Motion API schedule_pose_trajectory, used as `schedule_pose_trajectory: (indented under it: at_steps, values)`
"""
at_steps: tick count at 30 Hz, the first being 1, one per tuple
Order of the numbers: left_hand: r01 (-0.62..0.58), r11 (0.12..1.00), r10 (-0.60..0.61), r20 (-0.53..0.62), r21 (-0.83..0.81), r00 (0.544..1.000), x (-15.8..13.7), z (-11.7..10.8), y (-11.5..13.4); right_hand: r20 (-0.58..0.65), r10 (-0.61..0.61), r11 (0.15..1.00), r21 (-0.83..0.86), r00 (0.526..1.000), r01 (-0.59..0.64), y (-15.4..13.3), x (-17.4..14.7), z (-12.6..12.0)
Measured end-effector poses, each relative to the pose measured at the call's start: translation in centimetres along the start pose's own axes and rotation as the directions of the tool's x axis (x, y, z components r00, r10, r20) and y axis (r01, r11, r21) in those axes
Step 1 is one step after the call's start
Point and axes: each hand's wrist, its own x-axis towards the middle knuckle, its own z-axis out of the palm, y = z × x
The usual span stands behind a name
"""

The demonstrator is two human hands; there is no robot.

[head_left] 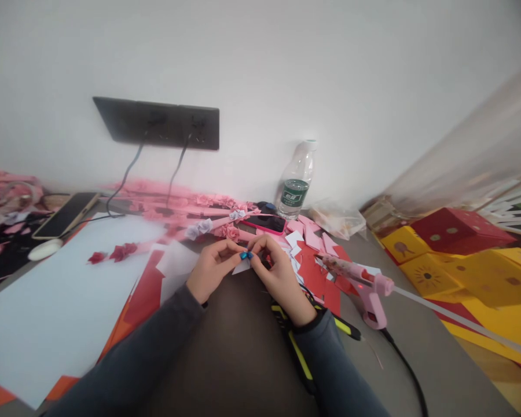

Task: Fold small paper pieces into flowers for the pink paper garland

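A small piece of white paper (242, 266) is pinched between my two hands over the grey table (226, 353). My left hand (215, 265) closes on it from the left, thumb and fingers together. From the right, my right hand (280, 278) pinches it too, and the blue-nailed thumbs meet at its top. The fingers hide most of the paper. Just beyond my hands lie pink stems with paper flowers (232, 231). Below my right wrist are black-and-yellow tool handles (301, 356), partly covered by the arm.
A pink glue gun (364, 284) with a long glue stick lies at right, beside red and pink paper scraps (310, 263). A water bottle (296, 182) stands by the wall. White sheets (69, 289) cover the left side. Yellow and red boxes (460, 260) stand far right.
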Motion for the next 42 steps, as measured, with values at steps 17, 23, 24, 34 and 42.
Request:
schedule_pose_trajectory:
  at_steps: [17, 23, 24, 34, 42]
  values:
    - [-0.033, 0.999, 0.033, -0.039, 0.023, 0.999, 0.01, -0.05, 0.00, -0.021, -0.003, 0.999, -0.033, 1.000, 0.002, 0.19, -0.04, 0.04]
    - [-0.080, 0.996, 0.077, -0.115, -0.025, 0.990, -0.07, -0.02, 0.15, -0.001, 0.077, 0.994, -0.081, 0.997, -0.077, 0.45, -0.17, 0.02]
    - [-0.078, 0.996, 0.073, -0.126, -0.036, 0.989, -0.07, -0.01, 0.11, 0.007, 0.093, 0.992, -0.089, 0.996, -0.092, 0.44, -0.16, -0.01]
    - [0.005, 0.986, -0.028, -0.137, -0.166, 0.990, 0.02, 0.36, -0.14, 0.010, 0.112, 0.992, -0.066, 0.994, -0.111, -0.02, -0.01, -0.20]
    - [-0.002, 0.991, -0.011, -0.099, -0.134, 0.995, -0.22, 0.24, 0.10, -0.022, 0.073, 0.995, -0.071, 0.997, -0.075, 0.08, 0.02, -0.11]
